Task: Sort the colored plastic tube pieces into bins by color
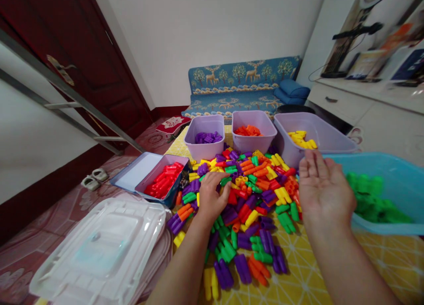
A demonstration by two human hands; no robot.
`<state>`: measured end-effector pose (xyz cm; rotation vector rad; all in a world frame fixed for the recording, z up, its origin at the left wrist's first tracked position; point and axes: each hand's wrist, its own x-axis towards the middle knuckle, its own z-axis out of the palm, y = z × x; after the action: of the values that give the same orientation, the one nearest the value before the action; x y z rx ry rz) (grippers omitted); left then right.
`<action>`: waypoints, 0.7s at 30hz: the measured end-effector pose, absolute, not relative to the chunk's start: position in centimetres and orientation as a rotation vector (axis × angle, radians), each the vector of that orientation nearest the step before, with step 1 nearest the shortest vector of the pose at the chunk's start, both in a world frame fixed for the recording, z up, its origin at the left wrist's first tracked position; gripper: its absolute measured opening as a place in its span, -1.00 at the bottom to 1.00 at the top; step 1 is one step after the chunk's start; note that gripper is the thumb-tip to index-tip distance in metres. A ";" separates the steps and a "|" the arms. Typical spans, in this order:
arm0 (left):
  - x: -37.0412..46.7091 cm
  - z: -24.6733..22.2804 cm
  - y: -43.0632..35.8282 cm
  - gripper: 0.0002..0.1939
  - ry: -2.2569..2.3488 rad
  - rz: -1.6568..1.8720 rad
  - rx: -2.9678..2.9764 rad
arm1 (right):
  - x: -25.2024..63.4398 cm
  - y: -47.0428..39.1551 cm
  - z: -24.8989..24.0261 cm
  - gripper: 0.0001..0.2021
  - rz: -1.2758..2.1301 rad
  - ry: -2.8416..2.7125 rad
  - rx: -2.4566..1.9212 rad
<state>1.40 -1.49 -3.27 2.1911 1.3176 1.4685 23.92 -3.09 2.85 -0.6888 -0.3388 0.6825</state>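
Head view shows the left hand [213,194] curled narrowly at a green piece [225,181], grip unclear, between the tabletop [298,263]'s left and right edges, the right hand [326,201] wide, palm up; the piece seems light, stiff, slippery, best pinched across its sides.

The left arm reaches forward from the bottom of the view, and the left hand [213,194] is turned with its back up. Its fingers are bent, and the thumb stands a little apart from them. The right forearm comes from the lower right. The right hand [326,192] is open and its palm faces up, with the fingers lightly curled and close together.
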 end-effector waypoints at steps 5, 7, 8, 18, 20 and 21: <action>1.4 -3.4 -1.5 -0.76 1.393 1.394 2.241 | 22.6 -3.2 2.2 -0.82 0.811 -0.857 -1.089; 1.5 -3.4 -1.6 -0.66 1.438 1.327 2.280 | 22.4 -3.2 1.5 -0.80 0.728 -1.306 -1.320; 1.5 -3.4 -1.6 -0.61 1.457 1.286 2.304 | 22.3 -3.2 1.1 -0.76 0.645 -1.519 -1.408; 2.1 -3.1 -2.1 -0.35 1.506 1.029 2.392 | 19.9 -3.3 -1.5 -0.34 0.266 -2.098 -1.631; 2.1 -3.1 -2.2 -0.36 1.485 1.031 2.364 | 19.7 -3.2 -1.7 -0.35 0.288 -2.093 -1.588; 2.1 -3.0 -2.2 -0.37 1.476 1.041 2.342 | 19.7 -3.1 -1.8 -0.35 0.300 -2.080 -1.576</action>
<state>2.05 -2.18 -3.04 2.3422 1.4763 1.0411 19.66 -3.10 -1.80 -1.5765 -2.0800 0.3003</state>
